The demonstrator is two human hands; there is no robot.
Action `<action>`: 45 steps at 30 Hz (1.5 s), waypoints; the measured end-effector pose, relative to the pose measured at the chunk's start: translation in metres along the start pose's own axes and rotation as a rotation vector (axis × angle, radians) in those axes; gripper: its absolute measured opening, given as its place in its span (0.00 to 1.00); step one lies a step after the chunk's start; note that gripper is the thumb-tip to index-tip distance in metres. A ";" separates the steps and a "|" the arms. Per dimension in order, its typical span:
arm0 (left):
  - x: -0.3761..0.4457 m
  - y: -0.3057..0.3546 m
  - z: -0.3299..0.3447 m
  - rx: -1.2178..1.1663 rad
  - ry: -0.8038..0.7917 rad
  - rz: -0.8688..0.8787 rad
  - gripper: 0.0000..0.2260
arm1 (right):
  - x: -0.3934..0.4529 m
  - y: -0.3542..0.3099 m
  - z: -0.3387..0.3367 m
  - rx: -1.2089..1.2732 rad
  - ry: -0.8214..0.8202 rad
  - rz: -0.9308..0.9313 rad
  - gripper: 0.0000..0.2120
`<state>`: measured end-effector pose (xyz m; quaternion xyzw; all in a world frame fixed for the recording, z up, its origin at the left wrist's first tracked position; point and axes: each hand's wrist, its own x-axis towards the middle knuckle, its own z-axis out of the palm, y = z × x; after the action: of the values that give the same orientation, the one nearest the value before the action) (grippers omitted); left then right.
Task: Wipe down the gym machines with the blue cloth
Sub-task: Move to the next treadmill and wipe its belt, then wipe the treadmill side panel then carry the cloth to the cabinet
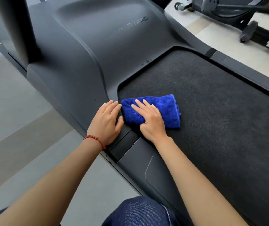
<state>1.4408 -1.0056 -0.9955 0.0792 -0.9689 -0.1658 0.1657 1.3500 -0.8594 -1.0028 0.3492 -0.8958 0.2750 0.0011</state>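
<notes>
Right hand (152, 122) flat on blue cloth (161, 110), left hand (105, 122) flat on treadmill (81, 62), logo blurred

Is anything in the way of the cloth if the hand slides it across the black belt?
Nothing visible. The right hand presses flat on the folded blue microfibre cloth, and the dark textured treadmill belt beyond it lies bare.

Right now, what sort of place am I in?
Most likely a gym: a treadmill's running belt and dark motor cover fill the view, and a second exercise machine stands on the pale floor beyond.
</notes>
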 end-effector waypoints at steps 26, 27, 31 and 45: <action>-0.029 -0.045 -0.033 0.225 0.044 0.147 0.20 | -0.028 0.011 -0.001 -0.232 0.183 -0.208 0.30; -0.032 -0.045 -0.034 0.212 0.050 0.145 0.20 | -0.028 0.010 -0.002 -0.274 0.208 -0.211 0.29; -0.043 -0.049 -0.040 0.191 0.067 0.149 0.20 | -0.028 0.006 -0.004 -0.432 0.285 -0.271 0.25; -0.075 -0.077 -0.063 0.038 0.209 -0.050 0.19 | -0.002 -0.054 0.019 -0.460 0.589 -0.628 0.19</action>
<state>1.5400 -1.0807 -0.9878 0.1234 -0.9471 -0.1423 0.2599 1.3891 -0.9005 -0.9928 0.5006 -0.7464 0.1433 0.4145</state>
